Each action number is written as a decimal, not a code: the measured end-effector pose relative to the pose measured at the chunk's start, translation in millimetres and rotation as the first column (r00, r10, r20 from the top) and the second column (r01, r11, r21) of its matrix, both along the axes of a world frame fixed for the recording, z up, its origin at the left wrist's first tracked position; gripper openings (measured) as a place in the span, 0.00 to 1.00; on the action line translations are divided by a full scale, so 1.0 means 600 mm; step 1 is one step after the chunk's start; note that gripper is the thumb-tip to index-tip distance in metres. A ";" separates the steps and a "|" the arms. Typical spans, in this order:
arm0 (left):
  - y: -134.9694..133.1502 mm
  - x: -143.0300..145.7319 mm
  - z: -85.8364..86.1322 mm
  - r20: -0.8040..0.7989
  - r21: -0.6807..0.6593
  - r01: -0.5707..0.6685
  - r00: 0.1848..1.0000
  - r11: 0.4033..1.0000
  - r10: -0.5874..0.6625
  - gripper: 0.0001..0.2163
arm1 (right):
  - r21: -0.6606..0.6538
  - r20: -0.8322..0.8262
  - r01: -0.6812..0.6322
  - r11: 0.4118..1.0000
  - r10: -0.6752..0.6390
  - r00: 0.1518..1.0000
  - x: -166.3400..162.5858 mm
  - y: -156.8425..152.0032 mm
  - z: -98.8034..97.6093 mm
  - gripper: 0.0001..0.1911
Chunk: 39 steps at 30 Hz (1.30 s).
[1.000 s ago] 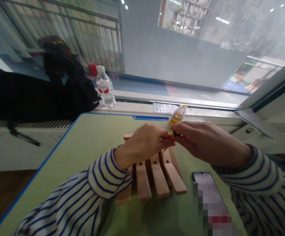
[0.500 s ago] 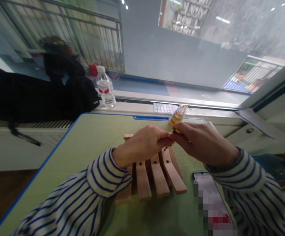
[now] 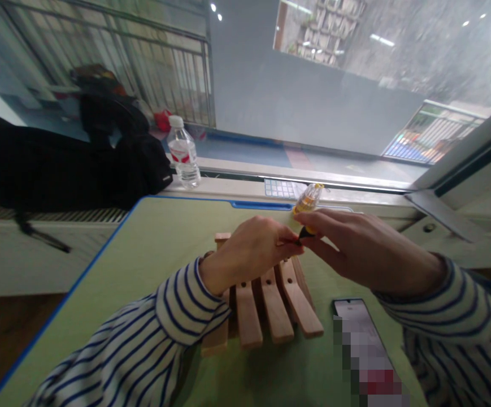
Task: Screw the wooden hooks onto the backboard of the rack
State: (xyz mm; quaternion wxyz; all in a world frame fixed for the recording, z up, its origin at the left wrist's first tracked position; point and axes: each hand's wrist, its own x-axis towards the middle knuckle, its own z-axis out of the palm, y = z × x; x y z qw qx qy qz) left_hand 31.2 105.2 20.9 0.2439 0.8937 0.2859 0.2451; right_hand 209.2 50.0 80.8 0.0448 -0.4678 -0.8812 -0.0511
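My left hand [image 3: 249,249] and my right hand [image 3: 355,249] meet above a set of wooden slats [image 3: 274,305] fanned out on the green table [image 3: 152,254]. The right hand's fingers are wrapped round a small screwdriver with a yellow and black handle [image 3: 307,230]. My left hand is pinched at the tool's tip; what it pinches is hidden. Both sleeves are blue-and-white striped.
A phone [image 3: 364,350] lies at the table's front right. A small clear bottle with yellow contents [image 3: 308,199] stands at the far edge. On the window sill are a water bottle [image 3: 182,152] and a black bag [image 3: 59,164]. A window pane fills the back.
The hands stay joined over the slats with only small shifts; the right wrist has turned slightly and the view has tilted a little.
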 end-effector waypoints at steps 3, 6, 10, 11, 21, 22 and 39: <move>-0.001 0.000 0.000 0.016 0.005 -0.004 1.000 1.000 0.004 0.09 | -0.017 -0.022 -0.024 1.000 0.024 0.999 0.001 0.002 -0.004 0.14; 0.000 0.000 -0.001 -0.001 0.017 -0.008 1.000 1.000 0.008 0.10 | 0.020 -0.046 -0.002 1.000 0.002 0.999 0.001 0.005 -0.013 0.15; 0.003 0.000 -0.003 -0.023 0.023 0.011 1.000 1.000 -0.010 0.11 | 0.070 -0.043 0.038 0.997 -0.035 0.998 -0.002 0.007 -0.022 0.15; 0.003 0.001 -0.003 -0.028 0.022 0.017 0.999 1.000 -0.017 0.11 | 0.084 -0.039 0.052 0.995 -0.049 0.998 -0.002 0.007 -0.024 0.16; 0.000 0.004 -0.004 -0.063 0.071 0.010 0.998 0.997 -0.006 0.13 | 0.127 -0.005 0.109 0.986 -0.109 0.994 -0.010 -0.003 -0.023 0.16; 0.000 0.003 -0.003 -0.057 0.065 0.004 0.998 0.998 0.000 0.13 | 0.122 0.003 0.115 0.986 -0.116 0.993 -0.012 -0.003 -0.022 0.16; 0.002 -0.002 0.001 -0.033 0.015 0.021 0.999 1.000 -0.021 0.11 | 0.045 -0.044 0.003 0.999 -0.001 0.999 -0.005 0.005 -0.010 0.15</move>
